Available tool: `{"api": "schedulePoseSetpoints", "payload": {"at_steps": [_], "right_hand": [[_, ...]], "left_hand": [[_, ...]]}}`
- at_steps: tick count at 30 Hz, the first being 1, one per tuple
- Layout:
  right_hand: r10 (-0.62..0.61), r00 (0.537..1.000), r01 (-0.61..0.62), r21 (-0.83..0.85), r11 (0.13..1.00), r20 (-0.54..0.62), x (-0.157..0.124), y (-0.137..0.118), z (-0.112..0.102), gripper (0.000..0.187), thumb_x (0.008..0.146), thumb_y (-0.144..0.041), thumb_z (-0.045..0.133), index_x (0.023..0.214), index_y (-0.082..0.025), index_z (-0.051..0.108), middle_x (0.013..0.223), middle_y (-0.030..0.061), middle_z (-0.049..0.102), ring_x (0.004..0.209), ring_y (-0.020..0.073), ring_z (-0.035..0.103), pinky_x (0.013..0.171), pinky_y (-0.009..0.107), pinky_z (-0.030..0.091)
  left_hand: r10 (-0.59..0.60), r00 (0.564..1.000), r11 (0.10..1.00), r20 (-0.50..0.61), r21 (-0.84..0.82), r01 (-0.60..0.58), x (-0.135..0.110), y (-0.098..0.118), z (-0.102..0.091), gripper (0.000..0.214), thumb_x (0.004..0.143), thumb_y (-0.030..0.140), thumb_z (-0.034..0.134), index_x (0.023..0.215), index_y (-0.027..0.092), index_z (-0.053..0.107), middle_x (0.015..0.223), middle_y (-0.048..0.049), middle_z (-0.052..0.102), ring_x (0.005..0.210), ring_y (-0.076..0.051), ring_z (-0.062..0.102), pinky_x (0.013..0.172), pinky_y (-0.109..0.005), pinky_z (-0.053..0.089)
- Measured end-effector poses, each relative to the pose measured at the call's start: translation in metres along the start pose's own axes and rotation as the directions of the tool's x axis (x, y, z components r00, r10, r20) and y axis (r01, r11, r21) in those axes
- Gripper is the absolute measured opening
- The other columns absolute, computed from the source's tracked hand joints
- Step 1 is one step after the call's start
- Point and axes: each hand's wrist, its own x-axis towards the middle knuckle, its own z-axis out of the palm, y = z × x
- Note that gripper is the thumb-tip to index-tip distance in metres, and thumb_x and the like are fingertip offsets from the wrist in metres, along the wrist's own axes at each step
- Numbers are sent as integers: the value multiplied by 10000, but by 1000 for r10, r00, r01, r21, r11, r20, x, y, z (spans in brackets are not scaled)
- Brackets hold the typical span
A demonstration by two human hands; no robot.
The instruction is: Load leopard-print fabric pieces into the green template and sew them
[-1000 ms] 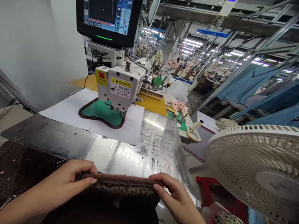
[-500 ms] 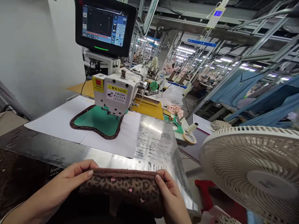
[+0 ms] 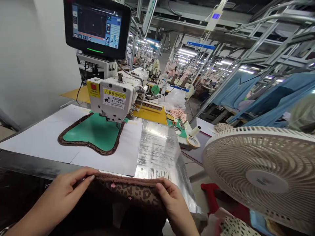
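My left hand (image 3: 65,186) and my right hand (image 3: 171,200) each pinch an end of a brown leopard-print fleece piece (image 3: 130,191) with small pink hearts, held at the near edge of the steel table (image 3: 159,154). Its upper edge is folded into a plush brown rim. Farther back, a white sewing machine head (image 3: 113,98) stands over a green template (image 3: 94,132) ringed with the same brown fabric, lying on a white sheet (image 3: 44,137).
A control screen (image 3: 95,26) hangs above the machine. A cream fan (image 3: 263,175) stands close on the right, over a red stool (image 3: 210,195). A tape roll (image 3: 192,141) and a thread spool (image 3: 195,131) lie beyond the table; blue garments (image 3: 268,98) hang at the right.
The view has swung to the right and down. The fleece piece turned up to show its leopard face, then sank lower between my hands. The template under the machine has shifted.
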Motion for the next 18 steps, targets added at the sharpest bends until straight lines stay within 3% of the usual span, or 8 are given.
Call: {"api": "schedulePoseSetpoints", "payload": {"at_steps": [2, 5, 8, 11, 18], "right_hand": [[-11, 1000, 7, -121, 993, -28, -2, -3, -5, 411, 808, -573, 736, 790, -173, 642, 719, 4, 583, 721, 167, 546, 662, 252, 419], [-197, 972, 148, -313, 938, -131, -3, -8, -9, 452, 828, -597, 691, 696, -181, 571, 655, -30, 463, 634, 130, 416, 586, 231, 340], [-336, 937, 258, -464, 847, -93, -3, -9, -7, 423, 894, -586, 600, 731, -197, 575, 693, -13, 500, 674, 153, 470, 626, 237, 388], [-349, 932, 268, -466, 843, -96, -5, -2, 0, 400, 930, -585, 535, 802, -211, 594, 730, 2, 552, 705, 174, 532, 651, 243, 437], [-395, 891, 269, -439, 857, -224, -13, 2, 15, 440, 879, -642, 586, 754, -221, 617, 671, -8, 556, 649, 167, 515, 627, 253, 394]], "left_hand": [[-14, 997, 999, 76, -36, 16, -1, 5, -2, 423, 877, 601, 544, 1078, 280, 732, 1009, -20, 754, 907, -234, 712, 741, -216, 565], [-3, 982, 995, 188, -97, 22, -2, 14, -4, 422, 892, 607, 507, 1005, 268, 733, 1016, -26, 748, 967, -238, 695, 821, -222, 540], [-25, 973, 997, 229, -71, 42, -3, 18, -2, 418, 911, 596, 474, 1010, 273, 722, 1014, -22, 742, 965, -231, 685, 823, -224, 523], [-38, 973, 999, 229, -27, 45, -5, 18, 0, 402, 922, 577, 475, 1069, 280, 704, 1038, -18, 733, 979, -227, 674, 843, -224, 507], [-50, 955, 999, 291, 13, 48, -13, 15, 2, 377, 961, 521, 390, 931, 250, 651, 896, -5, 697, 859, -206, 646, 763, -242, 465]]}}
